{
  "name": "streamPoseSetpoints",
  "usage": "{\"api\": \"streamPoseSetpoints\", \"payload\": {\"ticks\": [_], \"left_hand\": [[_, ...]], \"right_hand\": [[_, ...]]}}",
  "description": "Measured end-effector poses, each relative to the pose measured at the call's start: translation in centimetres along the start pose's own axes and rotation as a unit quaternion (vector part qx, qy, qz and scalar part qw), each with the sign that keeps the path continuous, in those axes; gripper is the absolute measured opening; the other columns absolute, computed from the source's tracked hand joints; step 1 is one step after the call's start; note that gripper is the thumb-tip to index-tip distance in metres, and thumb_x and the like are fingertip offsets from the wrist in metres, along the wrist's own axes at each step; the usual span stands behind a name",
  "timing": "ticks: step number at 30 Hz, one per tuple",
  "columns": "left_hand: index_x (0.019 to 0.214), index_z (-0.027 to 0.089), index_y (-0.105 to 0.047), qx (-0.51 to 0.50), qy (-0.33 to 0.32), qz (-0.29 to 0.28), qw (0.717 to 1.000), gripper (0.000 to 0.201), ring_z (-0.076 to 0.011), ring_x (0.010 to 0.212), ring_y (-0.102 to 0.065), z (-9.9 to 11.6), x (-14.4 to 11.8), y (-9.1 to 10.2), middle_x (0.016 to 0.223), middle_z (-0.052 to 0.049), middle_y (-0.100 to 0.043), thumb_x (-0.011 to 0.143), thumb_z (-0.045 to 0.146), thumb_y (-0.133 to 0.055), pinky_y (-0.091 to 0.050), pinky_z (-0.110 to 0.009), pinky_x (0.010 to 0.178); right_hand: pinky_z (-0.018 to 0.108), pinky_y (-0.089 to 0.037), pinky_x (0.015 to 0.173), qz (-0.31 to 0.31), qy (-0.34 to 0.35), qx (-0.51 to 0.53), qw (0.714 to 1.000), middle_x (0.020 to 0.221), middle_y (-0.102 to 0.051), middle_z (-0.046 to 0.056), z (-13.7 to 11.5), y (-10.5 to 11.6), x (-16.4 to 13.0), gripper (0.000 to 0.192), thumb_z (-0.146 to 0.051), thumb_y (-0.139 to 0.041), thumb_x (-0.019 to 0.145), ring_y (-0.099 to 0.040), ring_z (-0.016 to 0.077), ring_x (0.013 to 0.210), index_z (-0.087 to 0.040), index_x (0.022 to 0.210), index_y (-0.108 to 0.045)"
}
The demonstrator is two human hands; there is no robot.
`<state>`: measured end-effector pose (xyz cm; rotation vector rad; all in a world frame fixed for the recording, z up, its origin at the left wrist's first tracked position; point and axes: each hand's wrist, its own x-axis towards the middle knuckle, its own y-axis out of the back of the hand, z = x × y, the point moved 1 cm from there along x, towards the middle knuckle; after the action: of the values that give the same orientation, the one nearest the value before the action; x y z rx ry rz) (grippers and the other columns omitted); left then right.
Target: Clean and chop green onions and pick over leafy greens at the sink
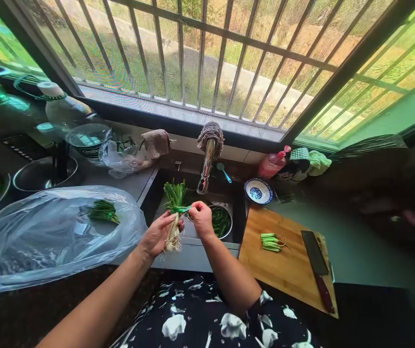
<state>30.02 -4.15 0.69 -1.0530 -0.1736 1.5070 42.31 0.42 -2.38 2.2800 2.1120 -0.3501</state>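
Left hand grip holds scallion bunch upright, roots below; right hand pinches a leaf just beside.

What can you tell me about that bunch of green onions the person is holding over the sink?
The green onions are a small bunch with white bulbs and pale stringy roots hanging down, dark green leaves fanning up toward the tap. The left hand grips the white lower part; the right hand pinches a green band or leaf across the stalks. The bunch is roughly upright above the sink's front edge.
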Motion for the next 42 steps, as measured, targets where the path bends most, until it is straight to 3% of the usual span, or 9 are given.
{"api": "streamPoseSetpoints", "payload": {"ticks": [5, 10, 19, 22, 25, 31, 35, 39, 42], "left_hand": [[0.085, 0.012, -0.061, 0.076, -0.043, 0.04, 0.995, 0.031, -0.0109, 0.059, -0.064, -0.1, 0.9, -0.3, 0.073, -0.002, -0.068, 0.059, 0.005, -0.076, -0.054, -0.021, 0.06], [0.082, 0.01, -0.062, 0.031, -0.04, 0.079, 0.996, 0.016, -0.0144, 0.063, -0.067, 0.3, 1.0, 0.0, 0.072, -0.005, -0.069, 0.068, 0.002, -0.066, -0.057, -0.026, 0.066], [0.085, 0.009, -0.064, -0.051, 0.105, 0.013, 0.993, 0.014, -0.0123, 0.058, -0.064, 0.8, 0.1, 0.4, 0.068, -0.005, -0.064, 0.085, 0.01, -0.051, -0.057, -0.024, 0.061], [0.086, 0.012, -0.063, -0.057, 0.068, 0.015, 0.996, 0.011, -0.011, 0.06, -0.064, 0.6, 0.3, 0.9, 0.076, -0.005, -0.065, 0.083, 0.008, -0.053, -0.057, -0.024, 0.062], [0.087, 0.013, -0.059, 0.003, -0.004, 0.061, 0.998, 0.013, -0.0097, 0.055, -0.062, 0.3, 0.9, 1.5, 0.078, -0.004, -0.066, 0.075, 0.007, -0.062, -0.054, -0.022, 0.055], [0.083, 0.015, -0.055, 0.127, -0.082, 0.129, 0.98, 0.034, -0.006, 0.041, -0.049, -0.4, 2.7, 2.8, 0.057, 0.005, -0.059, 0.059, 0.023, -0.078, -0.036, -0.015, 0.039], [0.085, 0.014, -0.055, 0.145, -0.106, 0.136, 0.974, 0.046, -0.0054, 0.04, -0.046, -0.6, 3.0, 3.1, 0.053, 0.006, -0.057, 0.051, 0.032, -0.081, -0.033, -0.015, 0.039], [0.087, 0.014, -0.055, 0.145, -0.104, 0.125, 0.976, 0.051, -0.0056, 0.039, -0.045, -0.5, 2.9, 3.2, 0.052, 0.006, -0.056, 0.048, 0.034, -0.082, -0.032, -0.015, 0.039], [0.083, 0.015, -0.054, 0.12, -0.095, 0.109, 0.982, 0.047, -0.0053, 0.039, -0.045, -0.6, 3.0, 3.2, 0.051, 0.006, -0.055, 0.051, 0.036, -0.082, -0.032, -0.015, 0.038]], "right_hand": [[0.02, -0.031, 0.047, -0.069, -0.068, 0.132, 0.986, 0.05, -0.044, -0.008, -1.2, -0.8, -0.4, 0.009, -0.025, -0.054, 0.054, -0.035, 0.0068, 0.046, -0.018, 0.059, -0.05], [0.02, -0.028, 0.044, -0.037, -0.116, 0.205, 0.971, 0.045, -0.035, -0.009, -1.1, 0.0, 0.1, 0.01, -0.021, -0.054, 0.053, -0.028, 0.006, 0.044, -0.019, 0.054, -0.044], [0.021, -0.028, 0.043, -0.034, -0.18, 0.267, 0.946, 0.044, -0.03, -0.008, 0.9, 0.5, 1.4, 0.018, -0.018, -0.05, 0.058, -0.022, 0.0059, 0.041, -0.02, 0.051, -0.034], [0.021, -0.029, 0.044, -0.042, -0.181, 0.277, 0.943, 0.044, -0.031, -0.007, 1.0, 0.0, 1.6, 0.019, -0.02, -0.051, 0.059, -0.024, 0.0065, 0.041, -0.021, 0.051, -0.034], [0.021, -0.031, 0.045, -0.03, -0.146, 0.255, 0.955, 0.046, -0.034, -0.008, 0.9, -0.5, 1.3, 0.013, -0.02, -0.052, 0.058, -0.029, 0.007, 0.043, -0.02, 0.053, -0.04], [0.019, -0.036, 0.049, -0.067, -0.031, 0.159, 0.985, 0.074, -0.063, -0.002, 0.8, -1.8, 0.5, 0.005, -0.018, -0.052, 0.058, -0.045, 0.0056, 0.051, -0.017, 0.063, -0.052], [0.019, -0.036, 0.047, -0.064, -0.071, 0.189, 0.977, 0.069, -0.064, -0.001, 1.0, -2.1, 0.8, 0.006, -0.019, -0.052, 0.059, -0.052, 0.0078, 0.051, -0.018, 0.064, -0.049], [0.018, -0.033, 0.045, -0.048, -0.164, 0.277, 0.945, 0.061, -0.059, -0.004, 1.3, -2.3, 1.2, 0.01, -0.018, -0.053, 0.059, -0.048, 0.0067, 0.047, -0.018, 0.064, -0.044], [0.017, -0.032, 0.046, -0.066, -0.158, 0.298, 0.939, 0.058, -0.054, -0.006, 1.6, -2.6, 1.0, 0.012, -0.017, -0.053, 0.06, -0.044, 0.0052, 0.046, -0.018, 0.065, -0.043]]}}
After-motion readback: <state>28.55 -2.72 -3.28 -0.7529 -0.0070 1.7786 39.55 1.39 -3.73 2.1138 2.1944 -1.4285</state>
